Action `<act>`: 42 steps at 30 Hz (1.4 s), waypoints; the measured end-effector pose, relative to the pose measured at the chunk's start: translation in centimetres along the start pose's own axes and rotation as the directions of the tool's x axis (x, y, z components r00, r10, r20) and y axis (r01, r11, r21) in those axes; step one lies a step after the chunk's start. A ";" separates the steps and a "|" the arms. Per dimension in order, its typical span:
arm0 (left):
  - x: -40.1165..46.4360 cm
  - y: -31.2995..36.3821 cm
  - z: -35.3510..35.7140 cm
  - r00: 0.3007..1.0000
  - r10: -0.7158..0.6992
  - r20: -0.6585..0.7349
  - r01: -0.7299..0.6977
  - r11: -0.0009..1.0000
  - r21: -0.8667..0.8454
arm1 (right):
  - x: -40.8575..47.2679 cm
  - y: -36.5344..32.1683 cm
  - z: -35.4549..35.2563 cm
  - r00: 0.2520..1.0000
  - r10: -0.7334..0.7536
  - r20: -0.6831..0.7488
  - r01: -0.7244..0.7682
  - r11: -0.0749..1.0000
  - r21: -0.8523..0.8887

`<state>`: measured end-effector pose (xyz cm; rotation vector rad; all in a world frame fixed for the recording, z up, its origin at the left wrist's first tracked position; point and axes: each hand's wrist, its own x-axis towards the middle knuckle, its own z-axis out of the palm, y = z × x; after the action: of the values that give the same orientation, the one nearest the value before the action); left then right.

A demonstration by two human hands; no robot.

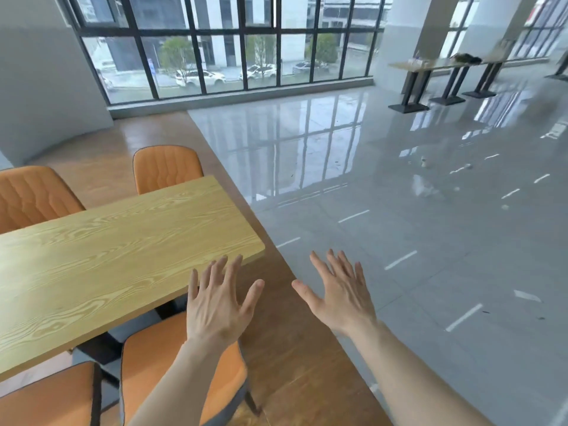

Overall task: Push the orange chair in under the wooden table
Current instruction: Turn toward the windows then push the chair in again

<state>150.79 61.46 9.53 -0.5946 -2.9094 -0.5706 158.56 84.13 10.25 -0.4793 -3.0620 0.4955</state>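
— So where is the orange chair point(159, 361) right now?

— At the near long edge of the wooden table point(116, 256), toward its right-hand end. The front of its seat sits under the tabletop's edge, while most of the cushion shows on the near side. One dark leg shows at its lower right, standing on the brown wood floor point(295, 358).

— And the hands?

— Both are raised in front of the person, backs to the camera, fingers spread wide and holding nothing. The left hand point(218, 305) hangs over the table's near right corner and the chair's seat; whether it touches either one, I cannot tell. The right hand point(341, 296) is off to the side, above where the wood floor meets the glossy grey tiles point(415, 210), well clear of the chair.

— Any other seating?

— A second orange chair point(46, 398) stands just left of the first on the near side, and two more point(167, 167) show their backs behind the table's far edge.

— What lies beyond?

— Tall dark-framed windows point(230, 47) face parked cars, and further tables point(442, 72) stand far right by white columns.
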 end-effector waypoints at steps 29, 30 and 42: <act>58.3 23.1 13.0 0.977 0.196 -0.089 -0.206 0.971 -0.119 | 49.2 23.9 -21.2 0.960 0.164 -0.227 -0.187 0.979 -0.084; 60.4 23.0 13.7 0.978 0.192 -0.087 -0.200 0.974 -0.103 | 51.6 24.4 -21.1 0.963 0.157 -0.220 -0.179 0.980 -0.084; 89.2 20.5 17.1 0.988 0.020 -0.151 -0.018 1.000 0.019 | 86.2 27.9 -23.6 0.988 0.014 -0.151 -0.019 0.999 -0.030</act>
<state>76.63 117.12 17.41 -0.5507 -2.7614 -0.5615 85.93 142.29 20.15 -0.5173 -2.9275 0.3919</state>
